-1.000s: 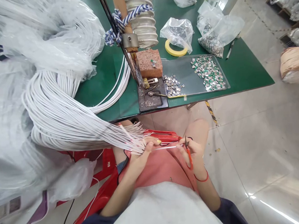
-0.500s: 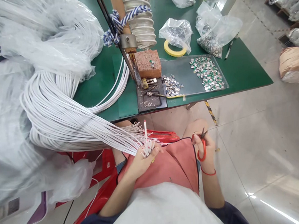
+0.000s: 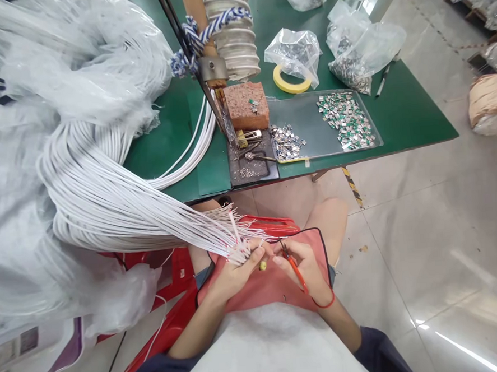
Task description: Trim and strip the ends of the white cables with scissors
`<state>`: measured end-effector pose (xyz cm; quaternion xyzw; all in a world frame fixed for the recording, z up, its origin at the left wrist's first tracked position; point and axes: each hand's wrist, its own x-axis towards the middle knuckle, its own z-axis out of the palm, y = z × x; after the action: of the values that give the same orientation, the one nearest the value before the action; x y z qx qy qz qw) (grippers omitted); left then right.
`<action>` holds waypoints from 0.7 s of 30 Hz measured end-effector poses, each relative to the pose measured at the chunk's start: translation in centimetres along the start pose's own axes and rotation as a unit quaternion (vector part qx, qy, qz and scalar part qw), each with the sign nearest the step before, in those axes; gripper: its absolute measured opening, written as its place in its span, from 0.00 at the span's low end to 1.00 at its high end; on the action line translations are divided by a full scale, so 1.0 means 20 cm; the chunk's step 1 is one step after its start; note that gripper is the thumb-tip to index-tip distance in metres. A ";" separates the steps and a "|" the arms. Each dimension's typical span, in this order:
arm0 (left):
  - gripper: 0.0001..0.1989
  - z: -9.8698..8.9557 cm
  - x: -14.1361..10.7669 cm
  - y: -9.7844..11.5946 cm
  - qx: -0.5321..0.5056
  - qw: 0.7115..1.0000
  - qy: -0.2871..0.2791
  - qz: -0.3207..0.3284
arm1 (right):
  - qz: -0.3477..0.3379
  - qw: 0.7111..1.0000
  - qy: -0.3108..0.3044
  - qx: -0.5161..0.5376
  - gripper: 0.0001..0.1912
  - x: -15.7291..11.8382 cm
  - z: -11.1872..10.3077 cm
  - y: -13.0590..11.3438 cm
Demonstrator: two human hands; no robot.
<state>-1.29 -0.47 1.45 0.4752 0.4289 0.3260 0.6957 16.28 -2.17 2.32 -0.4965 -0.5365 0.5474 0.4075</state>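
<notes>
White cables point(image 3: 149, 209) run in a thick bundle from the left to my lap, their ends gathered in my left hand point(image 3: 241, 270). My left fingers are closed round these ends, some of which look pinkish. Red-handled scissors point(image 3: 296, 272) are in my right hand point(image 3: 306, 264), with its fingers closed on them. The two hands' fingertips are close together above the pink apron point(image 3: 255, 295); whether they touch is hard to make out. A small yellow piece point(image 3: 262, 266) shows just below my left fingertips.
On the green table point(image 3: 416, 108) are a brick point(image 3: 246, 106), a tray point(image 3: 307, 120) of small metal connectors, yellow tape point(image 3: 292, 86) and plastic bags of parts point(image 3: 352, 62). A soldering tool point(image 3: 225, 120) hangs by the brick. Plastic-wrapped cables point(image 3: 77, 67) fill the left.
My right hand has moved left with the scissors, from beside the right knee to next to my left hand. The upright cable end at my left hand now leans left.
</notes>
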 end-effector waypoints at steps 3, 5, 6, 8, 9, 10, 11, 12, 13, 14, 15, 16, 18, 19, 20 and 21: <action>0.23 0.01 0.01 0.02 0.021 1.000 -0.001 -0.007 | 0.010 1.000 0.011 -0.008 0.10 -0.01 -0.02 -0.01; 0.24 0.02 0.01 0.03 0.035 0.999 -0.007 -0.011 | 0.022 1.000 0.017 -0.002 0.11 -0.01 -0.02 -0.01; 0.24 0.02 0.01 0.03 0.044 0.999 -0.012 -0.014 | 0.028 0.999 0.015 0.005 0.12 -0.01 -0.03 -0.02; 0.24 0.02 0.01 0.02 0.059 0.998 -0.016 -0.019 | 0.041 0.999 -0.002 0.020 0.14 0.00 -0.02 -0.03; 0.24 0.02 0.01 0.02 0.063 0.998 -0.014 -0.020 | 0.047 0.998 -0.012 0.026 0.15 0.00 -0.02 -0.03; 0.24 0.03 0.01 0.02 0.065 0.998 -0.011 -0.018 | 0.056 0.998 -0.023 0.031 0.17 0.00 -0.02 -0.03; 0.23 0.03 0.01 0.02 0.065 0.998 -0.009 -0.014 | 0.068 0.997 -0.031 0.036 0.18 0.00 -0.02 -0.03; 0.23 0.03 0.01 0.02 0.065 0.998 -0.005 -0.008 | 0.081 0.995 -0.036 0.041 0.19 0.00 -0.02 -0.03; 0.22 0.03 0.01 0.02 0.067 0.998 -0.002 -0.002 | 0.094 0.994 -0.040 0.048 0.20 -0.01 -0.01 -0.03; 0.22 0.03 0.01 0.02 0.068 0.998 0.001 0.004 | 0.106 0.992 -0.043 0.054 0.20 -0.01 -0.01 -0.03; 0.21 0.04 0.01 0.02 0.068 0.998 0.003 0.009 | 0.113 0.991 -0.045 0.060 0.20 -0.02 -0.01 -0.03; 0.21 0.04 0.01 0.03 0.068 0.998 0.003 0.012 | 0.116 0.990 -0.045 0.064 0.20 -0.02 -0.01 -0.03; 0.21 0.04 0.01 0.03 0.067 0.998 -0.001 0.016 | 0.109 0.991 -0.041 0.069 0.20 -0.03 -0.01 -0.03; 0.21 0.04 0.01 0.03 0.067 0.998 -0.005 0.017 | 0.104 0.991 -0.039 0.071 0.19 -0.03 -0.01 -0.03; 0.20 0.04 0.01 0.03 0.068 0.997 -0.007 0.018 | 0.099 0.992 -0.037 0.072 0.19 -0.03 -0.01 -0.03; 0.20 0.04 0.01 0.04 0.069 0.997 -0.011 0.018 | 0.095 0.992 -0.035 0.074 0.19 -0.03 -0.01 -0.04</action>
<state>-0.52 -0.36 2.20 0.5338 0.4339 0.3028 0.6596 16.46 -2.73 3.11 -0.4940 -0.4587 0.6392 0.3701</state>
